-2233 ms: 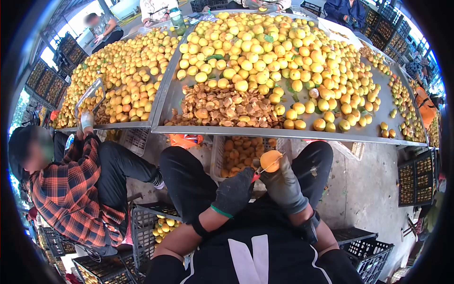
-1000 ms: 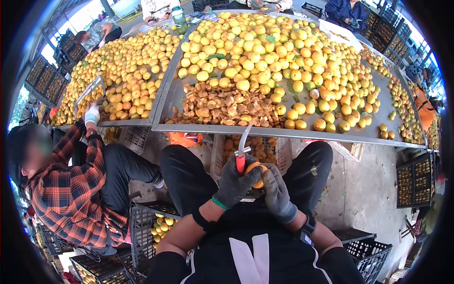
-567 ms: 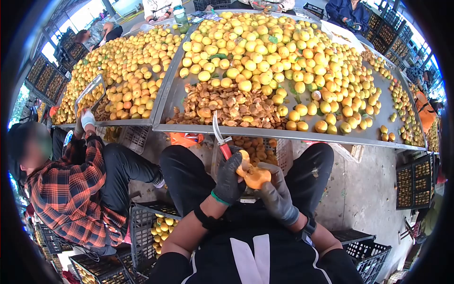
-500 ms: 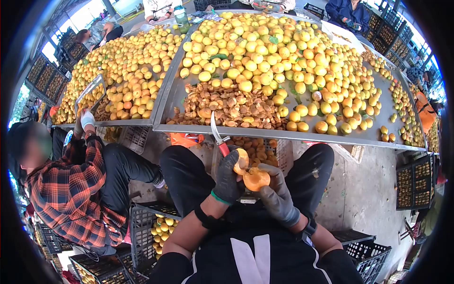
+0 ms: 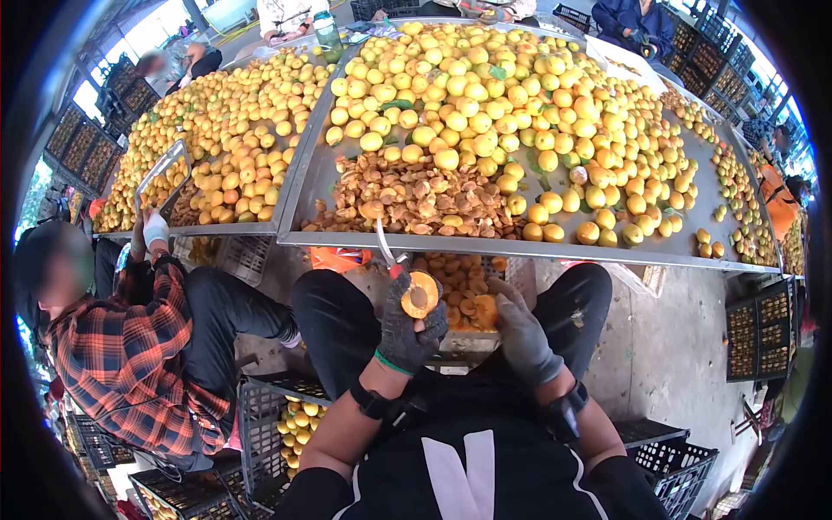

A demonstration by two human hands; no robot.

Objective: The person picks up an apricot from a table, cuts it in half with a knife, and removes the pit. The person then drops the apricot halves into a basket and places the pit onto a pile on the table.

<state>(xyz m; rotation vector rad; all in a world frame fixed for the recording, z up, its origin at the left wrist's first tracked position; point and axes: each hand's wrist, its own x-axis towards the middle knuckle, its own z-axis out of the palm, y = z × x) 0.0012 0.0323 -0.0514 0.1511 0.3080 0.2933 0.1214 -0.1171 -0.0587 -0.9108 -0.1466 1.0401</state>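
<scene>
My left hand [image 5: 412, 325], in a dark glove with a green cuff, is closed around a curved knife [image 5: 385, 245] with a red handle. The same hand holds an apricot half [image 5: 419, 295], its cut face up and the brown stone showing. To its right, my right hand [image 5: 524, 338] wears a grey glove and has another apricot half [image 5: 485, 311] at its fingertips. Below both hands stands a crate of apricot halves [image 5: 455, 277]. A heap of split brown apricot stones [image 5: 425, 195] lies at the near edge of the metal table [image 5: 520, 249].
Whole apricots [image 5: 511, 95] are piled across the table. At left sits a co-worker in a plaid shirt [image 5: 130, 347]. Black crates [image 5: 282, 433] stand on the floor at both sides. An orange bag [image 5: 780, 204] hangs at right, and a bottle [image 5: 328, 36] stands at the back.
My hands have moved apart, each with one half of the apricot. The left has turned its half face up; the right has shifted right, its half now over the crate.
</scene>
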